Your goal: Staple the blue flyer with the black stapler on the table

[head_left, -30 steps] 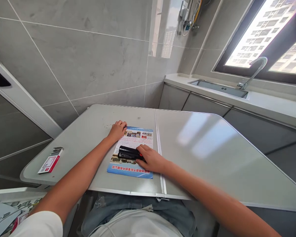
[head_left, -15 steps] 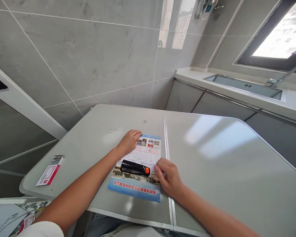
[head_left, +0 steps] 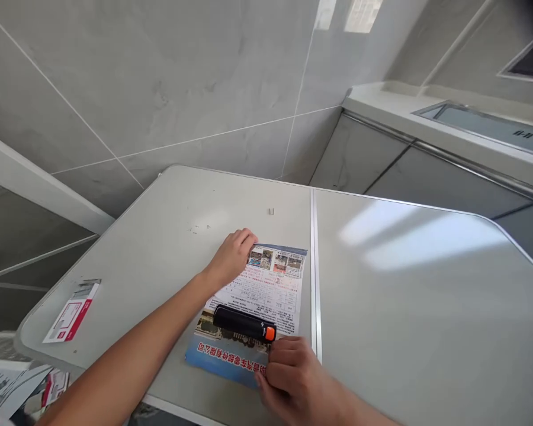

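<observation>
Right hand [head_left: 288, 378] drawn back from stapler [head_left: 243, 323] to flyer [head_left: 266, 284] near-right corner, fingers curled together; grip on paper cannot be told. Left hand [head_left: 231, 257] kept on flyer far-left corner, fingers together, pressed down. Stapler left lying across flyer. Grey folding table [head_left: 404, 296] seen under flyer, red-white box [head_left: 71, 310] well left of flyer, tiled wall [head_left: 182, 77] beyond flyer.

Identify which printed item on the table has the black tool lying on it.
The blue-edged flyer: the black tool lies across it. The red-and-white card lies apart, near the left edge.
</observation>
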Demonstrator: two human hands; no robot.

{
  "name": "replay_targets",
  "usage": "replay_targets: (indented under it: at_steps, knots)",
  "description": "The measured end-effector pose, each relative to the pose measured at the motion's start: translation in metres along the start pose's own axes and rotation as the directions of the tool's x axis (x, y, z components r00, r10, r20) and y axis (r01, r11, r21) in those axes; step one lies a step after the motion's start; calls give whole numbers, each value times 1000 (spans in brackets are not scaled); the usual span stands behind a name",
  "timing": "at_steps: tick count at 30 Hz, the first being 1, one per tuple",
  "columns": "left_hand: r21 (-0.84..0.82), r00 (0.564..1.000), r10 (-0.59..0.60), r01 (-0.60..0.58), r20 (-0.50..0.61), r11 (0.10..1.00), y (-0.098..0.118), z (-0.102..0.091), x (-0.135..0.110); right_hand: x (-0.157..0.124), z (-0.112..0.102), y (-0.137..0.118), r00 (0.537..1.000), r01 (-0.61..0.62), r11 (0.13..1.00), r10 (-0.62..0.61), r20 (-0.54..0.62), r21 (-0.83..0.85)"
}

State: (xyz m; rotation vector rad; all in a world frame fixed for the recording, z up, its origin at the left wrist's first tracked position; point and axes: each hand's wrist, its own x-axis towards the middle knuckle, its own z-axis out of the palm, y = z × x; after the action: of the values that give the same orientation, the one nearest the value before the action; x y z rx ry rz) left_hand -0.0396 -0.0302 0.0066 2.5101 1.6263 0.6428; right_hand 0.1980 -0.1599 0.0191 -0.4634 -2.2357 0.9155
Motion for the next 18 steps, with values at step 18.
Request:
replay_targets:
  at_steps: [18]
  knots:
    - [-199,989,-129,140,66,970,-4,-7,-2,7,-62,32,784,-603,744,485,-388,-288]
